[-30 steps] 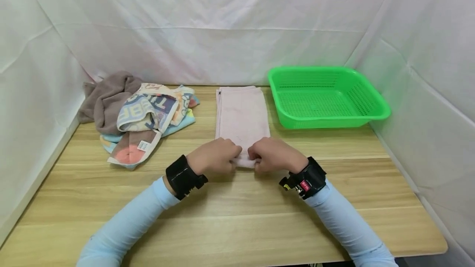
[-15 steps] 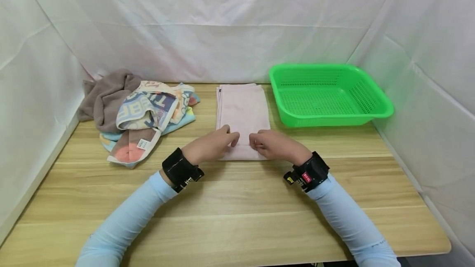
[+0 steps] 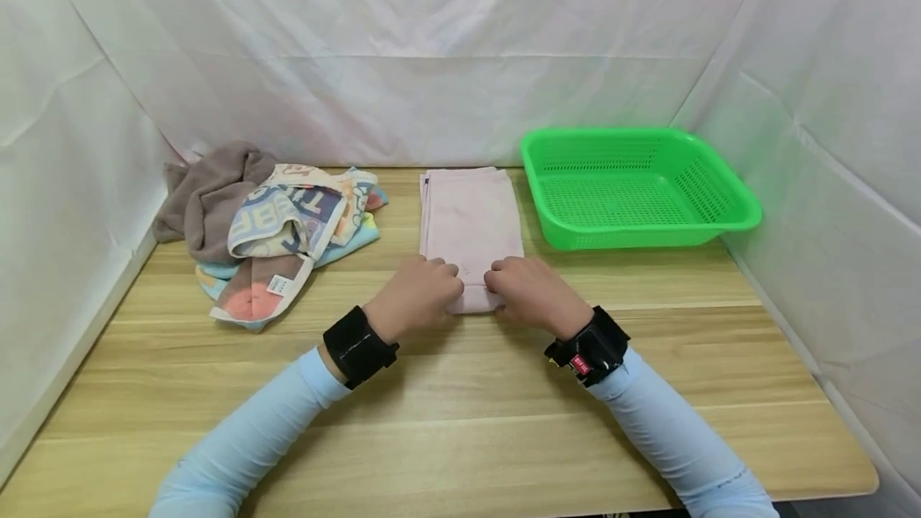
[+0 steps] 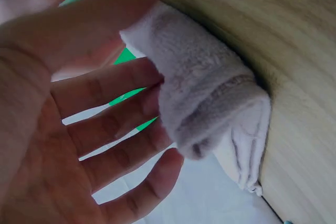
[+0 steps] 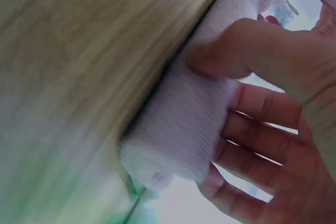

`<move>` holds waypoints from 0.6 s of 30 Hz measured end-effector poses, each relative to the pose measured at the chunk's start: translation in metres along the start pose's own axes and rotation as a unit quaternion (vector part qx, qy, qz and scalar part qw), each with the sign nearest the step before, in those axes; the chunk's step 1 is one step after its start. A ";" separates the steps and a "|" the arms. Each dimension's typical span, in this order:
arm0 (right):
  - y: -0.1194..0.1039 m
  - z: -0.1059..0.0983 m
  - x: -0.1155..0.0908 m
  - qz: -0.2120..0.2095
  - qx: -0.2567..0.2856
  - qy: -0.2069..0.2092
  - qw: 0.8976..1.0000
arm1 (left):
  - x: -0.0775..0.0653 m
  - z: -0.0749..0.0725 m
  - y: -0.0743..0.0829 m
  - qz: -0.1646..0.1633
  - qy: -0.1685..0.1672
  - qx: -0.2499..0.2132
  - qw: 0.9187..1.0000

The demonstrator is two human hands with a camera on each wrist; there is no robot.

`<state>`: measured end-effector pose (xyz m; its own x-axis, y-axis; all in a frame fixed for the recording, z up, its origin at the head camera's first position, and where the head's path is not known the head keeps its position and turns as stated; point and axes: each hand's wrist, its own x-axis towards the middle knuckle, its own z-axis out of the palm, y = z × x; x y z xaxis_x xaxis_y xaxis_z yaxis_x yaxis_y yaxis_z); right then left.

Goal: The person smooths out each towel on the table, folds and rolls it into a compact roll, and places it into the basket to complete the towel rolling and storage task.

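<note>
A pale pink towel (image 3: pixel 471 218), folded into a long strip, lies flat in the middle of the table, its near end turned up into a thick roll. My left hand (image 3: pixel 416 296) holds the left part of that end, and my right hand (image 3: pixel 538 294) the right part. In the left wrist view the fingertips touch one side of the rolled towel (image 4: pixel 197 61), with the thumb over its near side. The right wrist view has the thumb pressing on the roll (image 5: pixel 176 116) and the fingers on its opposite side. Both hands cover parts of the rolled edge.
A green perforated plastic basket (image 3: pixel 626 234) stands at the back right of the wooden table (image 3: pixel 460 422). On the left lies a heap of crumpled towels, a brown one (image 3: pixel 212 198) and a patterned one (image 3: pixel 288 218). White cloth walls (image 3: pixel 432 54) enclose the back and sides.
Half a second ago the hands were raised over the towel with loosened fingers; now they grip its near end again. The heap and the basket stay in place.
</note>
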<state>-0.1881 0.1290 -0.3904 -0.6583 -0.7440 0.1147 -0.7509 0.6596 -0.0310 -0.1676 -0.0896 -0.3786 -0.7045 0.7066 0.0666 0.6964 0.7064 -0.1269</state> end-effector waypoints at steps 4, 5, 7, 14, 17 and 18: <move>0.003 0.002 0.002 0.002 0.021 0.005 1.000 | -0.001 0.002 0.001 0.007 0.028 -0.004 1.000; 0.004 0.002 0.003 0.005 0.030 0.000 1.000 | -0.001 0.003 0.000 0.007 0.032 -0.014 0.999; 0.006 0.001 0.005 0.012 0.044 -0.010 0.999 | 0.000 0.005 -0.003 0.006 0.040 -0.041 0.998; 0.017 0.003 0.007 0.045 0.082 -0.020 0.995 | 0.002 0.015 -0.019 -0.008 0.039 -0.114 0.993; 0.023 0.004 0.005 0.053 0.099 -0.017 0.993 | 0.004 0.017 -0.024 -0.010 0.015 -0.155 0.988; 0.024 0.004 0.004 0.056 0.109 -0.021 0.992 | 0.005 0.017 -0.024 -0.011 0.003 -0.167 0.986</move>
<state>-0.2090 0.1412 -0.3947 -0.7357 -0.6748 0.0572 -0.6641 0.7024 -0.2560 -0.1906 -0.1038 -0.3917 -0.7193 0.6910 0.0715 0.6884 0.6953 0.2065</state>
